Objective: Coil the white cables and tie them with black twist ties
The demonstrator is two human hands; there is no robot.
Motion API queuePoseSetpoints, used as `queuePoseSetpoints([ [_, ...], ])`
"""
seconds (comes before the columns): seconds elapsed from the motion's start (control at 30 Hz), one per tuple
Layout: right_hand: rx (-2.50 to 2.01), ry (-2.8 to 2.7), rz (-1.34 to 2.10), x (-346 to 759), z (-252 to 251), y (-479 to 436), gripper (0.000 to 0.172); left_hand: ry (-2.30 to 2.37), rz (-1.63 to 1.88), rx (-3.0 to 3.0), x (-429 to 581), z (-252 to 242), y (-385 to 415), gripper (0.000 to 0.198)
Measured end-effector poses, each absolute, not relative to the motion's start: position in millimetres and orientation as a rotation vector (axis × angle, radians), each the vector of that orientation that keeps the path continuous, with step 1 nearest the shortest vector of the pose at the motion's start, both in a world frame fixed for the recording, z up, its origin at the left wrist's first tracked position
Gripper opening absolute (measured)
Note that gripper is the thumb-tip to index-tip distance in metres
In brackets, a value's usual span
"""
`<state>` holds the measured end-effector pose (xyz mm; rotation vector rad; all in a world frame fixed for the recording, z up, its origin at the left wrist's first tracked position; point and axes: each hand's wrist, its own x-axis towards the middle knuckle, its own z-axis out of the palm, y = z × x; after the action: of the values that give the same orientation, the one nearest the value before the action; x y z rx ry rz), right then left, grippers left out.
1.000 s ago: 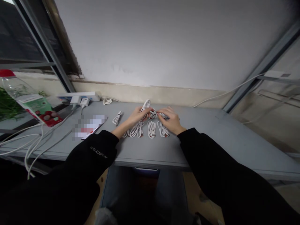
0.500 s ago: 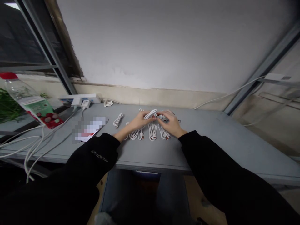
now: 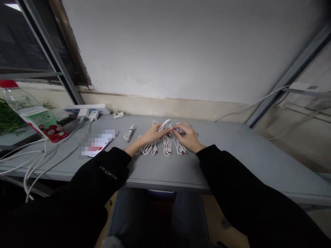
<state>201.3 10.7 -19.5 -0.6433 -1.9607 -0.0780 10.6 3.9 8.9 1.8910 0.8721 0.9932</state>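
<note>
My left hand point(image 3: 153, 133) is shut on a coiled white cable point(image 3: 165, 125), gripping it near the middle of the row. My right hand point(image 3: 187, 137) pinches the far end of that coil, where a small dark tie or plug shows point(image 3: 179, 130); the fingers hide most of it. Several looped white cables point(image 3: 167, 145) lie side by side on the grey table point(image 3: 227, 155), just below my hands. A smaller bundled white cable point(image 3: 129, 133) lies apart, to the left of my left hand.
A white power strip point(image 3: 88, 109) with a plugged-in charger point(image 3: 93, 115) sits at the back left. Nearby are a plastic bottle point(image 3: 18, 98), a red-and-green package point(image 3: 48, 125), a blurred paper point(image 3: 98, 143) and loose white cords point(image 3: 33, 162). My legs show below the table's front edge.
The coil held between my hands has dropped lower and tilted from upright toward flat. My hands have moved closer together, and the view has shifted slightly.
</note>
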Motion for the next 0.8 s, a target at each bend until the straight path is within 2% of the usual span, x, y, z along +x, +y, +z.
queuePoseSetpoints([
  [0.3, -0.718, -1.962, -0.054, 203, -19, 10, 0.007, 0.906, 0.970, 1.796, 8, 3, 12, 0.031],
  [0.47, -0.669, -1.989, 0.038, 199, -17, 5, 0.006, 0.904, 1.002, 1.809, 11, 9, 4, 0.021],
  [0.63, -0.771, -1.893, 0.309, 197, -16, 4, 0.011, 0.898, 1.051, 1.794, 12, 12, 2, 0.016],
  [0.8, -0.799, -1.783, 0.514, 197, -19, 9, 0.017, 0.959, 1.088, 1.805, 11, 9, 6, 0.018],
])
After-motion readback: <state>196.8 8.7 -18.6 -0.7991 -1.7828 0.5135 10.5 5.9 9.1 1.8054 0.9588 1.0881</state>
